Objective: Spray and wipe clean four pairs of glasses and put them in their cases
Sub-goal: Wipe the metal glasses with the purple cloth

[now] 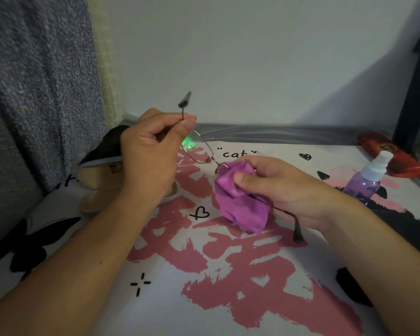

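The glasses [205, 151] are being held in the air above the desk [228, 299], between the two hands. The left hand [150, 151] is pinching one temple near its dark tip, which is pointing up. The right hand [272, 183] is gripping the purple cloth [238, 204], folded around one lens, with the thumb pressing on top; the other temple is running under this hand and its tip is hanging toward the desk. The other lens is staying bare and is showing a green reflection.

So the wiping step seems to be in hand for this pair. The next move probably is asking for sliding the cloth to the bare lens, while the left hand is keeping the thin frame steady without bending it. After that the pair needs a case.

An open case [100, 175] is lying on the left, just behind the left wrist, partly hidden by it. The spray [366, 175] is standing on the right, near the right hand, and a red case [393, 156] is lying behind it, close to the far edge. A reach to the right could be knocking the spray over.

The middle and the near part of the desk are giving room for moving. A curtain [34, 93] is hanging at the left side, a wall [228, 57] is closing the back, and a dark post [415, 93] is standing at the far right corner
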